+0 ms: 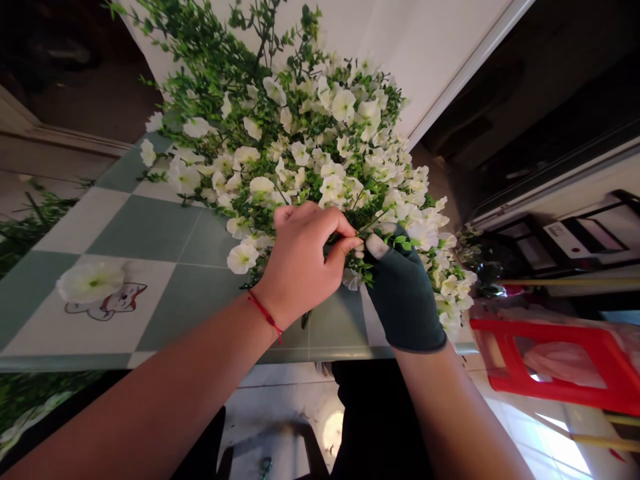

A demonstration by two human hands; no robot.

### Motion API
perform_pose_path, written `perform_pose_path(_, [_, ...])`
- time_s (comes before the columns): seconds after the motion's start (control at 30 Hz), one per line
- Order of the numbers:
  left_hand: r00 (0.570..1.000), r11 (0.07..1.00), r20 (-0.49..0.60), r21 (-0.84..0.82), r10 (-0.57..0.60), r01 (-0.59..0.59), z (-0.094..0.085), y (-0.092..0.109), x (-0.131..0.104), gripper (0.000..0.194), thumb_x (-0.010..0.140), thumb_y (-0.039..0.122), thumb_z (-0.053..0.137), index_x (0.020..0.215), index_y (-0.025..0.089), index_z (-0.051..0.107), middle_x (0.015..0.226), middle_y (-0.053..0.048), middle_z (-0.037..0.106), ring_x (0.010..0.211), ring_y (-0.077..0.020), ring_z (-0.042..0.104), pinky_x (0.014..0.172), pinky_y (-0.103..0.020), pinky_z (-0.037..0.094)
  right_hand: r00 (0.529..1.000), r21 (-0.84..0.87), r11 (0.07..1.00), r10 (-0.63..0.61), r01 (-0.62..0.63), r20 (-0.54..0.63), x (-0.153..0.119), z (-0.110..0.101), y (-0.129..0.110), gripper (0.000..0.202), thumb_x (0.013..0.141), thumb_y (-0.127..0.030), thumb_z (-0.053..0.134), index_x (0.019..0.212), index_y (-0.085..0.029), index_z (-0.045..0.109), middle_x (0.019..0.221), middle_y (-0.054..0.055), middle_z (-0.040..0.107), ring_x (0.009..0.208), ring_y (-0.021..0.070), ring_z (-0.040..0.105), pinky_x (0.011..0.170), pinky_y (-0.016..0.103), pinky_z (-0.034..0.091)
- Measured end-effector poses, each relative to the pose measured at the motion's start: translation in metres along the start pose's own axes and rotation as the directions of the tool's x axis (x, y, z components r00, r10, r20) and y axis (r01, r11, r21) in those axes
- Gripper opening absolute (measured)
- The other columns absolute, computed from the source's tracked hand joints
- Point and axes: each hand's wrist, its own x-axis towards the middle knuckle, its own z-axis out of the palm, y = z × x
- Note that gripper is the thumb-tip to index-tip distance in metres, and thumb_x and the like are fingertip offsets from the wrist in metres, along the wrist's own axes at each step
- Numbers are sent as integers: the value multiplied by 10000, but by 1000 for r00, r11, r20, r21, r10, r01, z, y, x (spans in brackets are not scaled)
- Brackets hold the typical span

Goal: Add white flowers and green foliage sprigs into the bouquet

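While the left hand [309,253] pinches a leafy sprig [391,238], the right hand [404,293] grips it too, white flowers [301,153] on the far side.

From where I stand, this looks like a home room doubling as a small workroom: green-and-white checked tabletop [213,303] with a cartoon animal [127,300], pale floor [273,377], red plastic stool [565,393], white-flowered greenery [300,154] heaped across the tabletop.
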Motion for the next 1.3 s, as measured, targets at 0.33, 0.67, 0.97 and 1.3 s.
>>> perform_pose_path(0.33, [999,999,-10,6,33,-33,-1,1,0,171,1040,178,723,895,234,651,878,15,720,910,-220,650,984,-442,393,992,-99,988,-121,118,-26,-2,2,-1,304,788,-307,926,1001,-251,716,942,-39,736,869,143,693,870,319,617])
perform_pose_path(0.67, [1000,1000,-2,-19,-6,6,-2,2,-1,166,1031,188,745,893,234,665,895,19,725,921,-217,650,989,-436,389,922,-343,872,-385,350,-39,-5,-1,-1,249,820,-259,917,1001,-245,747,955,-46,763,892,133,722,886,303,611])
perform_pose_path(0.97, [999,1000,29,6,-20,19,-2,2,0,155,1042,212,727,903,243,663,905,-7,733,936,-243,655,998,-458,405,840,-534,745,-530,399,-112,-10,6,-5,235,789,-256,930,948,-242,758,920,-21,778,912,189,719,885,342,629])
perform_pose_path(1.3, [1000,998,14,56,5,-6,-1,1,-2,151,1043,191,711,913,247,655,895,-6,739,968,-258,657,963,-467,392,769,-733,515,-638,445,18,-18,4,-3,135,899,-290,839,1011,-285,765,1003,16,805,1006,250,771,996,415,641])
